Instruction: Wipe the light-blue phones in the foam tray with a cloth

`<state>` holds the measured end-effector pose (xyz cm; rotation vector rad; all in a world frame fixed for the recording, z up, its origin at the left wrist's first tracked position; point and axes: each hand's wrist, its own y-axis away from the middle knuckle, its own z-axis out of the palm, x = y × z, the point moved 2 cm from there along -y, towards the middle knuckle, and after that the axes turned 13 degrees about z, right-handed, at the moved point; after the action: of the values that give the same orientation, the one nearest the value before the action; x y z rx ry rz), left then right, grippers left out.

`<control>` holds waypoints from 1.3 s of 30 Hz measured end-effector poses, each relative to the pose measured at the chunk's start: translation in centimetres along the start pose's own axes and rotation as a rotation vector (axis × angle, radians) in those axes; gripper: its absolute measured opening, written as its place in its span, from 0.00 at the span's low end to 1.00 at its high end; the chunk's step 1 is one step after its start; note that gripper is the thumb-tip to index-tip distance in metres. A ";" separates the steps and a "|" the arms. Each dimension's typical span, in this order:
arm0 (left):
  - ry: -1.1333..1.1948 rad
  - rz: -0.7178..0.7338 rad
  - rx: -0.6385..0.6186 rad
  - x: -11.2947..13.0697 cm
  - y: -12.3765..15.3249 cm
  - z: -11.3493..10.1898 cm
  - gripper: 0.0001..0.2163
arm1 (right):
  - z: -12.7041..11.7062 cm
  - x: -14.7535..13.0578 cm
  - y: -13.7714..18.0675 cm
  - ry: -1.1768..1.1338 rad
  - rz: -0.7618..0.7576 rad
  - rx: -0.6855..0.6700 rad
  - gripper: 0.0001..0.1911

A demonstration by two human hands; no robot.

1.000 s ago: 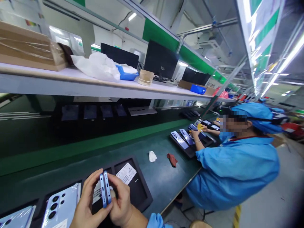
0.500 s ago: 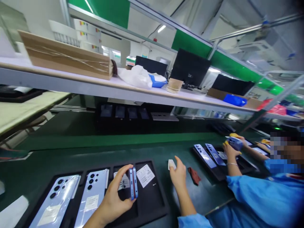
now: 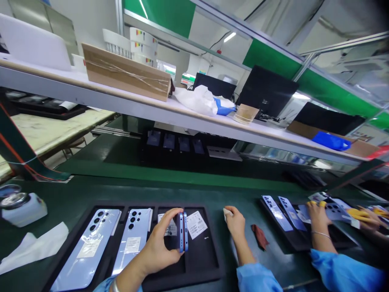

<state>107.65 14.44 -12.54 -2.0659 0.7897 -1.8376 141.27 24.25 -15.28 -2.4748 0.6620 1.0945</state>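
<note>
My left hand (image 3: 161, 245) grips a blue smartphone (image 3: 183, 232) on edge by its two ends, above a black tray (image 3: 197, 280). The phone's edge shows two blue bands with a dark reddish strip between them. Two light-blue phones (image 3: 88, 261) lie back up in the tray's left compartments, with white labels stuck on. White printed labels (image 3: 197, 225) show behind the held phone. Right of the tray, at the green bench top, my right hand (image 3: 235, 223) is closed on a small white wipe (image 3: 226, 213); its exact shape is partly hidden. A dark red cloth (image 3: 259, 237) lies beside my right wrist.
On the right, a co-worker's gloved-fingertip hands (image 3: 317, 215) work over another black tray (image 3: 282, 237) holding phones. At far left stand a white dispenser bottle (image 3: 24, 211) and a white paper sheet (image 3: 36, 245). A raised shelf (image 3: 194, 121) with a cardboard box (image 3: 127, 73) spans the back.
My right hand has closed on the white wipe, which lay on the bench beside its fingers before. My left hand still holds the phone. The view has swung left.
</note>
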 end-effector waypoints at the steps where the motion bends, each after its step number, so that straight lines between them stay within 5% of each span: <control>1: 0.000 -0.001 0.001 0.1 -0.1 0.0 0.41 | -0.6 -1.0 0.8 -0.040 -0.007 -0.019 0.16; 4: -0.006 0.014 -0.013 0.2 -0.3 0.0 0.40 | -2.6 -5.7 5.1 -0.223 -0.131 -0.110 0.18; 7: -0.023 0.046 -0.031 -0.2 -0.4 0.1 0.40 | -3.4 -12.2 10.7 -0.547 -0.465 -0.358 0.06; 11: -0.023 0.086 -0.047 -1.0 -0.1 0.4 0.41 | -2.1 -17.7 15.5 -0.484 -0.689 -0.563 0.09; 19: -0.040 0.138 -0.101 -0.4 -0.4 0.5 0.41 | -2.3 -14.5 18.8 -0.432 -0.925 -0.553 0.22; 27: -0.007 0.107 -0.080 -1.1 -0.6 0.1 0.42 | -0.2 -17.1 14.9 -0.530 -0.708 -0.399 0.12; 35: -0.014 0.071 -0.084 -0.6 -0.5 -0.3 0.42 | -1.4 -13.5 18.4 -0.563 -0.815 -0.507 0.19; 39: -0.005 0.097 -0.086 -0.7 -0.7 -0.2 0.41 | -0.9 -14.4 17.8 -0.545 -0.777 -0.466 0.16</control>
<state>107.56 15.41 -12.77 -2.0440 0.9663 -1.7758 123.58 12.96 -6.04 -2.2265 -0.7249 1.5629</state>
